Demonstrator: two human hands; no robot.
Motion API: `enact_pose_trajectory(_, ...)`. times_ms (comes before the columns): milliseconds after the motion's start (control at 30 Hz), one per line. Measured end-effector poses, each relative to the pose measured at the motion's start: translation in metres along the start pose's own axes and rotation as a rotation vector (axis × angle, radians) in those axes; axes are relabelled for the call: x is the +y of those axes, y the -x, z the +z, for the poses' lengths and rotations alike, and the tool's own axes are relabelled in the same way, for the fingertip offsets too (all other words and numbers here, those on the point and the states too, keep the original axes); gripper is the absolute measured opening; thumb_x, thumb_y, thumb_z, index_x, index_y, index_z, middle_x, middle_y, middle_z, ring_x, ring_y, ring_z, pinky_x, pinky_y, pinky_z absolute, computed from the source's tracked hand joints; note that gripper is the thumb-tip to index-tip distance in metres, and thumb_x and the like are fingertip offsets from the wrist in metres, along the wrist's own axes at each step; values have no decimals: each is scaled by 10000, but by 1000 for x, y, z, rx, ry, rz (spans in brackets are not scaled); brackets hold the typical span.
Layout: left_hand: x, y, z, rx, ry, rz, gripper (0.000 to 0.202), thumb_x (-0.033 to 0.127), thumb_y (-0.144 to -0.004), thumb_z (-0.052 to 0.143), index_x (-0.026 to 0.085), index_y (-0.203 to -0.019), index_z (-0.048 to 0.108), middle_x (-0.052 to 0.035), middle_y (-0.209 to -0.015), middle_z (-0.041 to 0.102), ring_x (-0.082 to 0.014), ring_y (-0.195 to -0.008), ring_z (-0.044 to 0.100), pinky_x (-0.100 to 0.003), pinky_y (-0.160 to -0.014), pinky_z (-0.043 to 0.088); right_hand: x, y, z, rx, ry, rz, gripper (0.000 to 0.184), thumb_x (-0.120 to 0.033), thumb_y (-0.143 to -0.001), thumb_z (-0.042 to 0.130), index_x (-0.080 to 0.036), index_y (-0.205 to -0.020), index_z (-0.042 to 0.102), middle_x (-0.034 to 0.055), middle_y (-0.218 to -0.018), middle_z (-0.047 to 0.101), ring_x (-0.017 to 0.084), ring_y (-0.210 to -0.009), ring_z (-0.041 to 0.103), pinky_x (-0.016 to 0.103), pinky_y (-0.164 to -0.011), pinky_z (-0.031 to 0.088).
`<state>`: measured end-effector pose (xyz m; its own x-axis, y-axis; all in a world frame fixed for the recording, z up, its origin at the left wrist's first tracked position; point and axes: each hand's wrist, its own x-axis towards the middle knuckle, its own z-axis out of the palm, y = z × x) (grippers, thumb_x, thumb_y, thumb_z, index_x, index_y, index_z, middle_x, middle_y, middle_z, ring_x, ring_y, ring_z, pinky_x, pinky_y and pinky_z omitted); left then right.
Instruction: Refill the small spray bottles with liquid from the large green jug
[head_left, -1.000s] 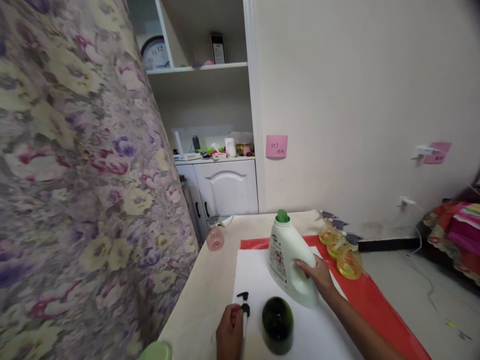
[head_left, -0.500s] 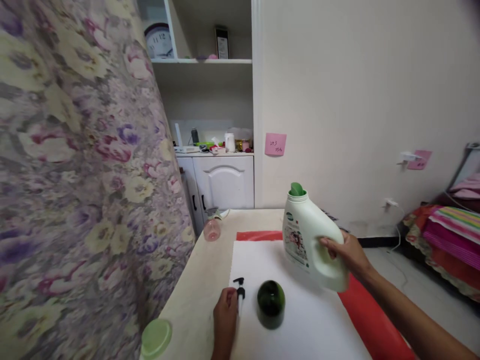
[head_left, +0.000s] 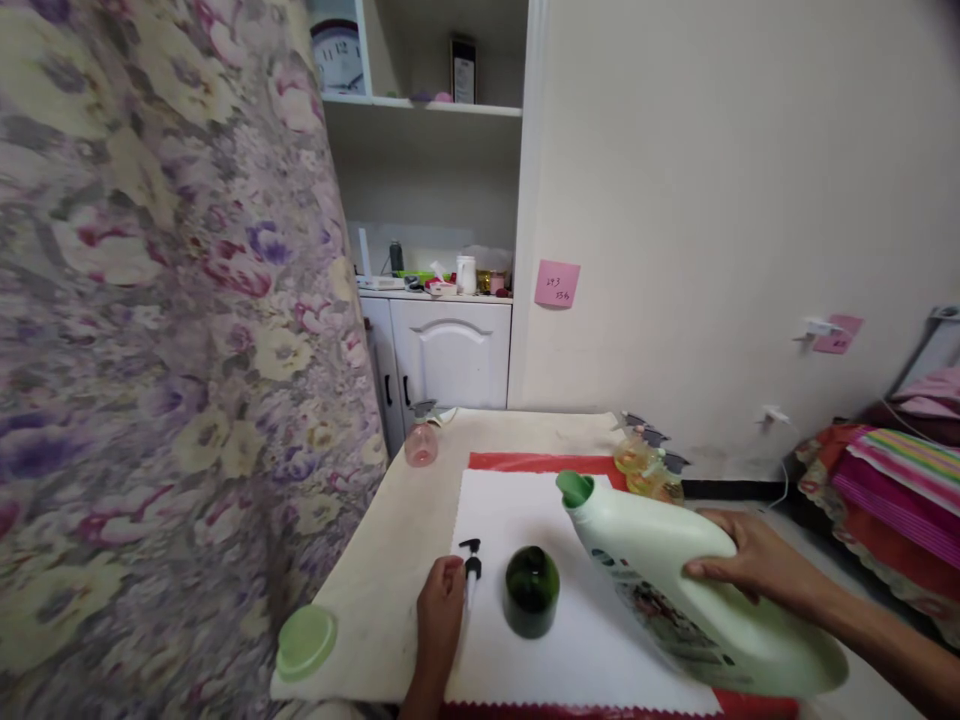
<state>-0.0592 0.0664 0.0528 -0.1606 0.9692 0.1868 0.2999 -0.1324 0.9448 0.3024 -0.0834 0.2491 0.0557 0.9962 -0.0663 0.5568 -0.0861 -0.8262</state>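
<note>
My right hand (head_left: 754, 570) grips the handle of a large white detergent jug (head_left: 675, 590) with a green spout, held tilted well over above the white cloth (head_left: 517, 510), spout pointing left toward a dark green bottle (head_left: 531, 590). That bottle stands upright on the cloth with its top uncovered. My left hand (head_left: 439, 625) rests closed on a black pump head (head_left: 471, 560) with a white tube, lying on the cloth left of the green bottle.
A green lid (head_left: 306, 642) lies at the table's near left corner. A pink spray bottle (head_left: 421, 440) stands at the far left, yellow spray bottles (head_left: 646, 465) at the far right on a red mat (head_left: 540, 462). A floral curtain (head_left: 150, 350) hangs at left.
My right hand has lifted the detergent jug off the cloth and tipped it over toward the green bottle. My left hand has stayed on the pump head.
</note>
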Motion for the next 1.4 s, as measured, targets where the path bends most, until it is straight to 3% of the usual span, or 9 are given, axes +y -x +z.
enact_pose_trajectory(133,5,2,-1,12,20,-3,290,482,-719,571,211,-805,629,-44,-758,716,-238,-741,675,-311,-660,509,-3,-2,2,-86,92,-31,357,-458,-642,746,-164,-820,649,25,-712,682,154,-536,563,205,-395,353)
enact_pose_trajectory(300,7,2,-1,18,67,-27,345,523,-699,588,200,-812,635,-36,-694,707,-223,-657,660,-300,-582,500,-9,-7,-1,-121,297,-87,289,-385,-607,769,-188,-789,662,31,-795,727,230,-720,654,235,-564,467)
enact_pose_trajectory(600,11,5,-3,19,135,-32,341,516,-731,578,196,-841,623,9,-636,658,-169,-538,585,-272,-523,465,-15,-13,-5,-143,540,-94,335,-428,-632,755,-189,-846,657,38,-774,725,226,-674,647,250,-549,443)
enact_pose_trajectory(733,29,13,-8,31,145,6,291,461,-775,562,202,-891,626,-23,-769,691,-192,-675,629,-287,-624,499,-19,-16,-5,-155,603,-102,338,-427,-644,758,-181,-852,657,53,-791,728,233,-679,648,258,-551,439)
enact_pose_trajectory(800,44,20,-8,-22,128,87,254,410,-806,553,204,-927,637,-47,-850,691,-207,-772,640,-303,-697,507,-19,-17,-5,-158,613,-107,339,-419,-643,762,-184,-867,664,55,-791,728,228,-674,645,257,-550,434)
enact_pose_trajectory(900,70,31,-1,-219,77,261,260,338,-816,574,221,-1030,663,-69,-939,658,-205,-793,618,-316,-715,504,-18,-19,-4,-174,591,-108,346,-429,-641,765,-192,-879,680,53,-782,724,223,-674,642,253,-547,429)
enact_pose_trajectory(1033,95,37,17,-398,45,313,439,289,-738,677,263,-1175,640,-91,-1116,602,-257,-997,575,-388,-882,471,-19,-21,-3,-189,573,-115,345,-442,-620,780,-203,-850,684,34,-751,717,214,-655,629,250,-541,418)
enact_pose_trajectory(1133,102,31,27,-441,24,305,477,257,-667,739,255,-1139,668,-69,-1061,576,-266,-1047,545,-400,-946,426,-21,-21,-3,-193,601,-119,315,-431,-637,774,-208,-834,669,25,-754,718,207,-659,630,245,-541,407)
enact_pose_trajectory(1400,99,19,32,-538,74,252,310,242,-694,686,279,-1001,716,-22,-928,536,-199,-874,547,-299,-781,456,-25,-26,-2,-175,717,-150,367,-503,-658,754,-189,-817,647,46,-736,699,213,-650,617,265,-542,377)
